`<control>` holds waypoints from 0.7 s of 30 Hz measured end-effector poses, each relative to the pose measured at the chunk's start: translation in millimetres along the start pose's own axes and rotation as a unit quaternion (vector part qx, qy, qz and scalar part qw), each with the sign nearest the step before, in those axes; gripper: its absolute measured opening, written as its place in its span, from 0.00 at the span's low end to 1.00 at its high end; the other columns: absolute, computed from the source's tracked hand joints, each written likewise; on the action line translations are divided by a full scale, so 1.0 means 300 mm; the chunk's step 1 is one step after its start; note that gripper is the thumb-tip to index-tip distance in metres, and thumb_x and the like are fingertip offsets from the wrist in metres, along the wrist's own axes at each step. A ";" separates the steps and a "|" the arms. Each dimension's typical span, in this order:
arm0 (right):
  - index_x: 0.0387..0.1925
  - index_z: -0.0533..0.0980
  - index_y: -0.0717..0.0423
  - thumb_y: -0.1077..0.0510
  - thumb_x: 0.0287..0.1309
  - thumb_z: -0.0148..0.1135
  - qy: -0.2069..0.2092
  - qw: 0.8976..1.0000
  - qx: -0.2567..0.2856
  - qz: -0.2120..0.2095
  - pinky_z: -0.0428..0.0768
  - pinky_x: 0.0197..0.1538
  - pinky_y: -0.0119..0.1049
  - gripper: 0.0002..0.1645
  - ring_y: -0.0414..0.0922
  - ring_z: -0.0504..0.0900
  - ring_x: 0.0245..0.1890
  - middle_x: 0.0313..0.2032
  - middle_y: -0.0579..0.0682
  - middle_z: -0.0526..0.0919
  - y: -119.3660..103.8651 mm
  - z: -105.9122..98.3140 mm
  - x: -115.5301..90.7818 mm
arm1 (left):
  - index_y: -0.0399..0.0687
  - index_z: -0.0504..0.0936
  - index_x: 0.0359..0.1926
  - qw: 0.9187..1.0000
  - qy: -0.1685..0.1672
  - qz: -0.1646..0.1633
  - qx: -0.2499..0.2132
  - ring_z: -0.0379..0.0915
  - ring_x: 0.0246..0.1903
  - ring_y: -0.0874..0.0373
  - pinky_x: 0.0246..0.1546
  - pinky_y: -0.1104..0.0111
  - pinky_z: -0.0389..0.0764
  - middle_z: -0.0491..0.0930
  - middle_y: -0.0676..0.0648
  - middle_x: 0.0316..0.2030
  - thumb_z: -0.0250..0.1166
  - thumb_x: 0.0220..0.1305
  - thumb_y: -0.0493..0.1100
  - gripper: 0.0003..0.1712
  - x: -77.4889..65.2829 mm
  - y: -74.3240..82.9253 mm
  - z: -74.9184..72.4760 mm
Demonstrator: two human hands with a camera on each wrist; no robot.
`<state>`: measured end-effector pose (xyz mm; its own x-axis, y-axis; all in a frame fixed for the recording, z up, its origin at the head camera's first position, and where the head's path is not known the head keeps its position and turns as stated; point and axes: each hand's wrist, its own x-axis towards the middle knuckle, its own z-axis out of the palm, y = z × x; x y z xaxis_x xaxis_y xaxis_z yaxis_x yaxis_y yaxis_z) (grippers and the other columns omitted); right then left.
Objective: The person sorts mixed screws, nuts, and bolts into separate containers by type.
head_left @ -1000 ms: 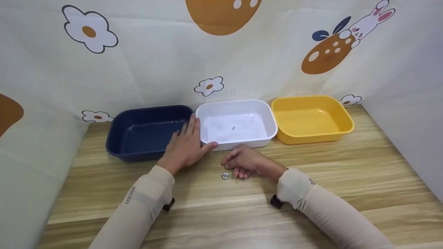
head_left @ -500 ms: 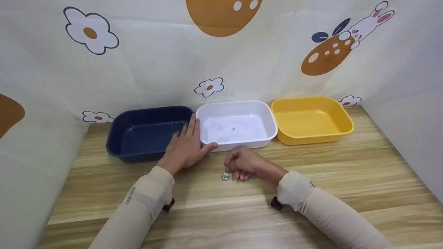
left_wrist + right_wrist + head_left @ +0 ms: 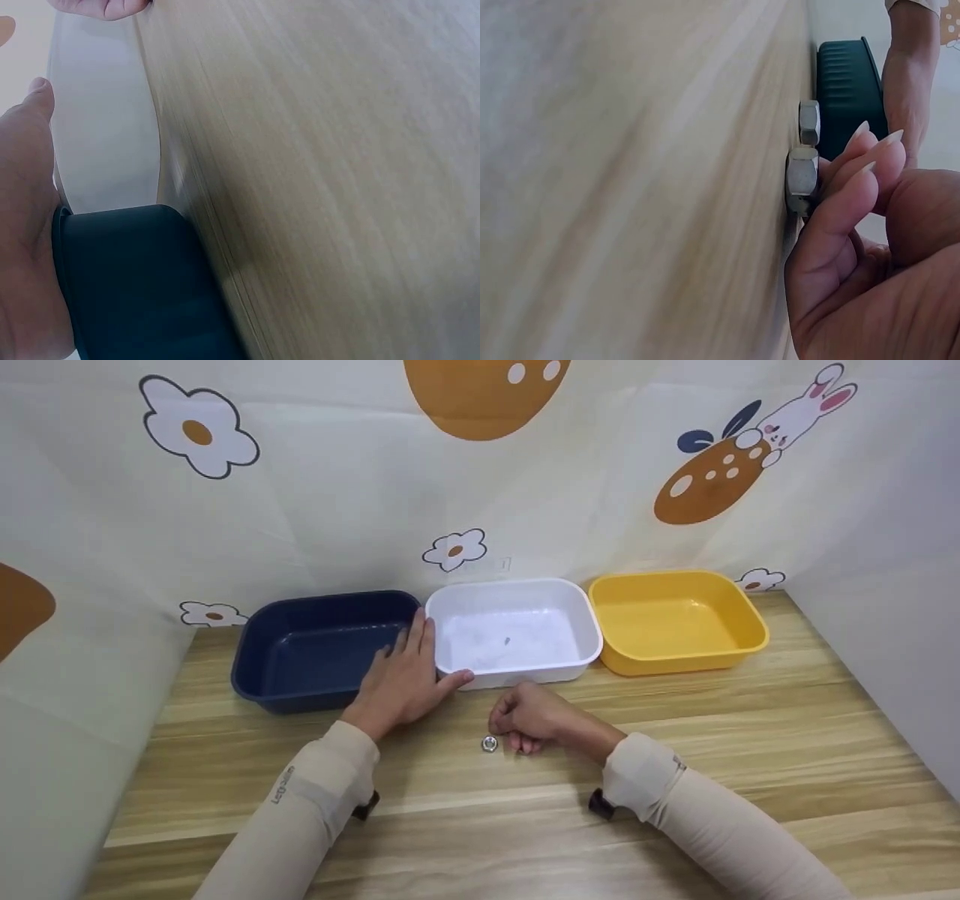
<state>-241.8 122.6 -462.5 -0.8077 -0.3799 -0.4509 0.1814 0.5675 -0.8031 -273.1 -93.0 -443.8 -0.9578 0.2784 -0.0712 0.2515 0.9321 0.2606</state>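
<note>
My left hand [image 3: 401, 679] lies with straight fingers at the neighbouring rims of the navy bin [image 3: 300, 703] and the white bin [image 3: 517, 678], its thumb along the white bin's front rim. My right hand [image 3: 536, 712] is low over the table in front of the white bin, fingers curled. Its thumb and index finger come together beside a steel hex nut [image 3: 489, 744] on the table. In the right wrist view a second, nearer hex nut [image 3: 802, 176] lies right at the curled fingers. I cannot tell whether these fingers grip anything.
A yellow bin [image 3: 667, 664] stands to the right of the white bin, completing a row along the printed backdrop [image 3: 360, 495]. One small grey piece [image 3: 507, 641] shows on the white bin's floor. The wood-grain table [image 3: 465, 840] runs up to the side walls.
My right thumb and index finger have drawn slightly right and curled in more. The second nut, partly visible below the right fingers before, is now almost hidden in the head view. The left hand stays put.
</note>
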 end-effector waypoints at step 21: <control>0.38 0.79 0.64 0.65 0.62 0.56 -0.001 0.990 0.140 -0.026 0.69 0.14 0.28 0.08 0.37 0.68 0.09 0.12 0.47 0.73 -0.117 -0.148 -0.093 | 0.41 0.34 0.77 1.000 -0.009 0.000 0.003 0.40 0.74 0.39 0.69 0.42 0.52 0.29 0.42 0.77 0.31 0.50 0.89 0.70 0.001 0.000 -0.002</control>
<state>-250.6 145.8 -404.2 -0.8188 -0.4051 -0.4067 0.2883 0.3224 -0.9016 -273.5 -93.0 -443.2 -0.9553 0.2822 -0.0879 0.2524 0.9337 0.2541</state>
